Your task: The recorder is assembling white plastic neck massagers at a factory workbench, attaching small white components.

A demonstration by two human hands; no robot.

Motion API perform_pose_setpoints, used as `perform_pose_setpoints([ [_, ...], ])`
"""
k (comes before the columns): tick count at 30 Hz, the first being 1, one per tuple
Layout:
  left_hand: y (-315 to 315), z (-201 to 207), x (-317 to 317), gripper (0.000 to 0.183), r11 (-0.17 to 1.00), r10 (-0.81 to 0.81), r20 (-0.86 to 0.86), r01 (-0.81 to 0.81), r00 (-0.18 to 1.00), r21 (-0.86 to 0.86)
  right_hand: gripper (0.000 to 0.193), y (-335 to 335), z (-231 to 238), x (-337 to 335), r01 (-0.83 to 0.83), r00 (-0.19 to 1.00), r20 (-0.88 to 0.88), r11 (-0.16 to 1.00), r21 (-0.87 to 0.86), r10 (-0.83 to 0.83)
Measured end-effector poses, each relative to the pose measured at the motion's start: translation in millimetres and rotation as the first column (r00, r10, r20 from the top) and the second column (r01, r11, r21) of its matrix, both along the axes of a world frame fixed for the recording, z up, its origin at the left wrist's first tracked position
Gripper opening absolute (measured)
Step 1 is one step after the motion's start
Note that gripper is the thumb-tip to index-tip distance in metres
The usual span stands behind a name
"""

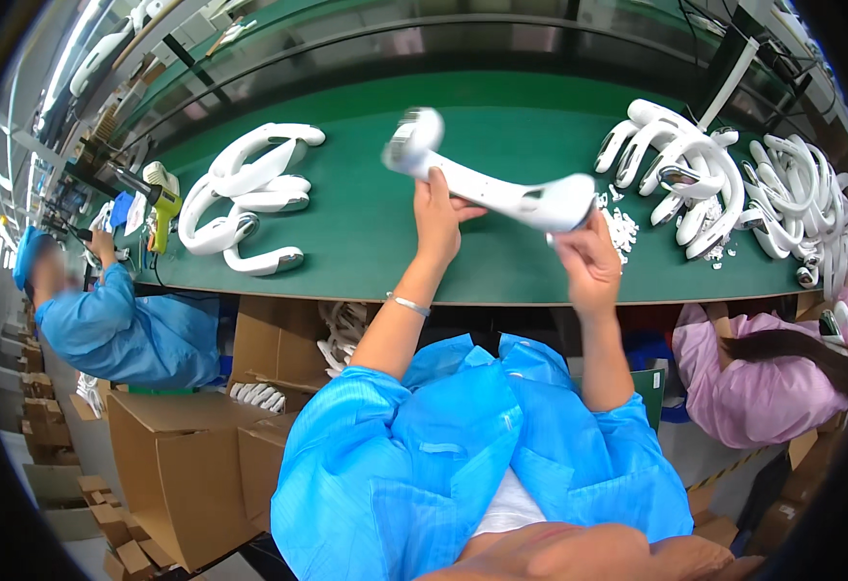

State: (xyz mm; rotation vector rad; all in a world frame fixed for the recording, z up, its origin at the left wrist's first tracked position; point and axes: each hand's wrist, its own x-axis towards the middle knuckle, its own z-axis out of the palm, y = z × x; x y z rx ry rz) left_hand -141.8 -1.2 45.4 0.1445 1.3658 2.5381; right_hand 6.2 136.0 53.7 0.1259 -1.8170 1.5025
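Observation:
Above the green tabletop I hold a white curved neckband device up in the air, lying across my front. Its left end is rounded, with a shiny grey part, and is smeared by motion. My left hand grips the band near that end, fingers wrapped round it. At the wider right end, my right hand has its thumb and fingers closed on the tip. Whether a small part is also between those fingers, I cannot tell. Small white pieces lie on the table just right of my right hand.
Similar white bands lie at the left, and more bands are piled at the right, beside bundled white ones. A yellow-green tool stands left. Cardboard boxes flank me. One co-worker sits left, another right.

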Motion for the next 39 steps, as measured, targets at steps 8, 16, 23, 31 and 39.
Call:
perform_pose_setpoints([
  [8,-9,1,11,0.034,0.956,-0.127,-0.159,0.078,0.979,-0.284,0.011,26,14,-7,-0.146,0.890,0.410,0.977,-0.155,0.198],
  [16,-15,3,23,0.032,0.863,-0.111,-0.326,-0.071,0.939,-0.500,0.011,-4,19,-24,-0.225,0.870,0.398,0.952,-0.208,0.293],
  [23,-10,-39,17,0.030,0.927,-0.098,-0.563,-0.131,0.820,-0.353,0.010,-26,10,-27,-0.209,0.854,0.509,0.966,0.150,0.105],
  [31,-7,-21,38,0.022,0.849,-0.118,-0.598,-0.232,0.793,-0.475,0.010,-26,-34,-16,-0.092,0.899,0.432,0.996,0.015,0.076],
  [39,-2,-21,50,0.022,0.860,-0.138,-0.607,-0.209,0.783,-0.466,0.034,-28,-38,6,-0.020,0.863,0.491,0.981,-0.195,0.115],
])
